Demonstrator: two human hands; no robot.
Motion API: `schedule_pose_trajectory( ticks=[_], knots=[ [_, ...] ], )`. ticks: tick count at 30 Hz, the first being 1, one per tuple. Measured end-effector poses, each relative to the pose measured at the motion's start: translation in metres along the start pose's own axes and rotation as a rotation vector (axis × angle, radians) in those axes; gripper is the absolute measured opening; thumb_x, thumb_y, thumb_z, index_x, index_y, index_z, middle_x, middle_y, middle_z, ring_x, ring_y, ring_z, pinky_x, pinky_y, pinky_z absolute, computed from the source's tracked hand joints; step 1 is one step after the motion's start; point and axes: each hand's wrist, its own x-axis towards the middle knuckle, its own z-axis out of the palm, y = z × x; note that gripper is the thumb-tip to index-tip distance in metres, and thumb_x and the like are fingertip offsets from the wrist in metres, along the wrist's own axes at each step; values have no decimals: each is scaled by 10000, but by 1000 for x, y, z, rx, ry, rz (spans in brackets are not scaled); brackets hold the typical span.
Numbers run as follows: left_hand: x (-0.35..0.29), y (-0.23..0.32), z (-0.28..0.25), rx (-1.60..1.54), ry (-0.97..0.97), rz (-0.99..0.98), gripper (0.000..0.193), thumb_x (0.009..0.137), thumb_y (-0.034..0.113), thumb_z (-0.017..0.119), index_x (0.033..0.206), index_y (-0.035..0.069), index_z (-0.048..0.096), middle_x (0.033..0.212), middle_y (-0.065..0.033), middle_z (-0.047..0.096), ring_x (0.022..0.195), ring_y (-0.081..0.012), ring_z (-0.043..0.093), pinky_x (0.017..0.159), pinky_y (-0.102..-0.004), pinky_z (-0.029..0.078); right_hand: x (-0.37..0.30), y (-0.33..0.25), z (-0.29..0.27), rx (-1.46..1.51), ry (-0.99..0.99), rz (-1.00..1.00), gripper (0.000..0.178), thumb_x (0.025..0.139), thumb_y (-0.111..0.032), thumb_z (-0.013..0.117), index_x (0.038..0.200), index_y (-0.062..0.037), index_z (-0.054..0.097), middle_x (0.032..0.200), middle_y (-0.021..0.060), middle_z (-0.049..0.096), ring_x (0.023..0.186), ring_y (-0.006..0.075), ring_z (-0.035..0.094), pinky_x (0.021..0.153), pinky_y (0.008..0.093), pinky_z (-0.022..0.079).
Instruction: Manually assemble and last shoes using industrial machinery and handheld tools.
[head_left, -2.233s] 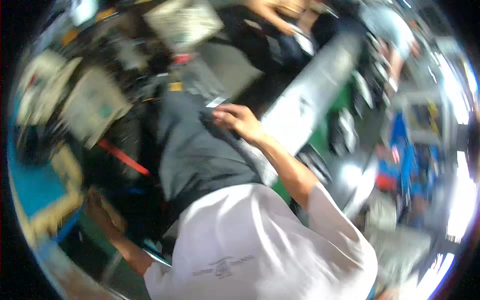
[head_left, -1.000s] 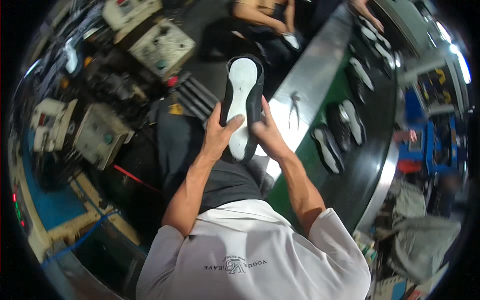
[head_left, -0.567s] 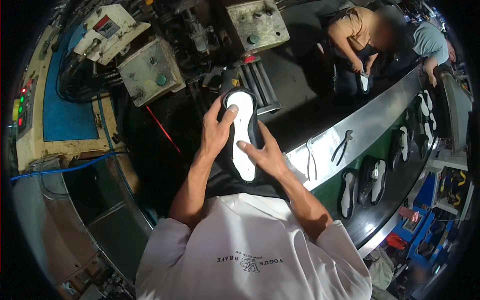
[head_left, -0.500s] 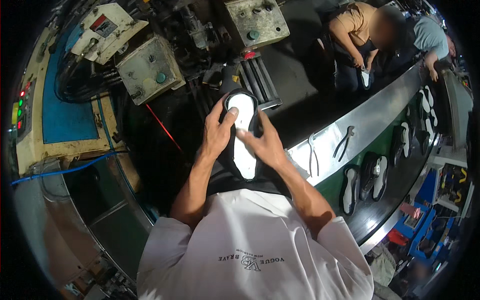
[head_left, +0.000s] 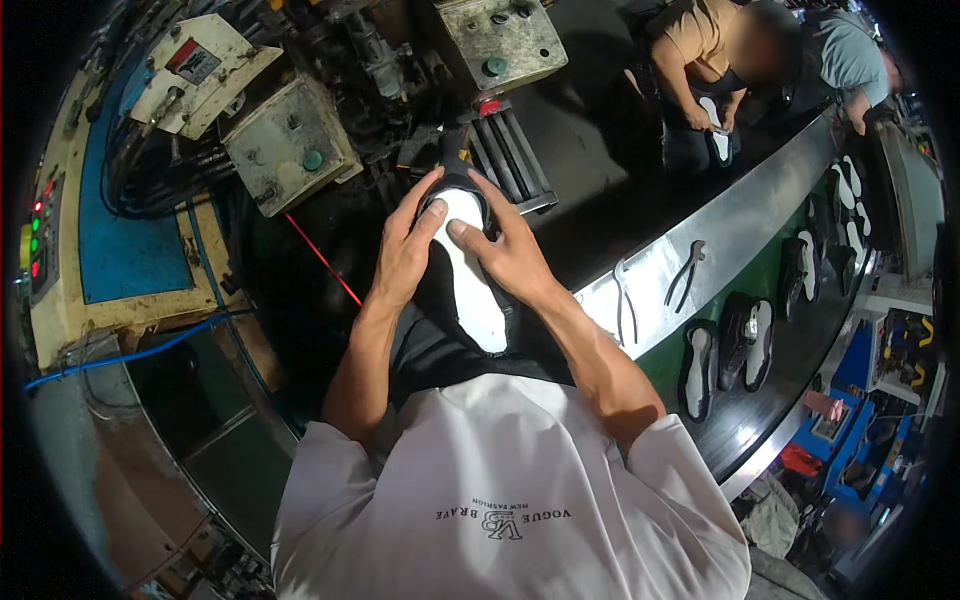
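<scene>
Head: two hands on one black-and-white shoe

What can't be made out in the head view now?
In the head view:
Held shoe: far side, hidden by the shoe itself.
Left hand, right hand: some fingers, hidden behind the shoe.
Co-worker's shoe: details, too small.
Far shoes: exact count, small and crowded.

The head view comes from the left of two fisheye cameras worn side by side, looking steeply down over the white T-shirt and forward past the left hand and right hand, near mid-frame. Its wide, edge-bending field reaches a farther control box leftward and metal ledge rightward.
</scene>
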Motion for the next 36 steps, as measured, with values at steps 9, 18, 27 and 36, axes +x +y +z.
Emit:
schedule_pose_trajectory(
  ticks=[9, 18, 27, 36],
  knots=[
    [-1, -12, 21, 63, 156, 95, 480, 1101, 300, 596, 1458, -11, 673, 1411, -176, 690, 1265, -250, 642, 1114, -388, 474, 1, 5, 5, -79, 100, -117, 738, 980, -307, 836, 1615, -70, 545, 1396, 206, 667, 1290, 303, 593, 1110, 402, 471],
    [11, -46, 22, -27, 83, 79, 481, 1113, 244, 629, 1554, 52, 606, 1499, -152, 611, 1373, -284, 596, 1183, -409, 462, 18, 37, 8, 57, 128, -96, 662, 1021, -235, 805, 1601, -52, 542, 1368, 149, 698, 1236, 219, 629, 1078, 346, 505],
    [-5, -69, 28, -578, -34, -85, 630, 1210, 443, 390, 1733, 95, 335, 1701, -151, 437, 1563, -278, 424, 1317, -419, 312, 14, 29, -4, 239, -6, 13, 688, 1050, -259, 773, 1638, -44, 487, 1355, 136, 701, 1219, 190, 653, 1022, 321, 535],
    [-1, -53, 38, -101, 44, -63, 560, 1186, 320, 466, 1679, 66, 384, 1638, -197, 466, 1494, -320, 472, 1254, -426, 375, 14, 55, 6, -29, 160, -197, 681, 1063, -304, 766, 1613, -3, 500, 1361, 143, 699, 1209, 180, 642, 1018, 329, 529]
  ],
)
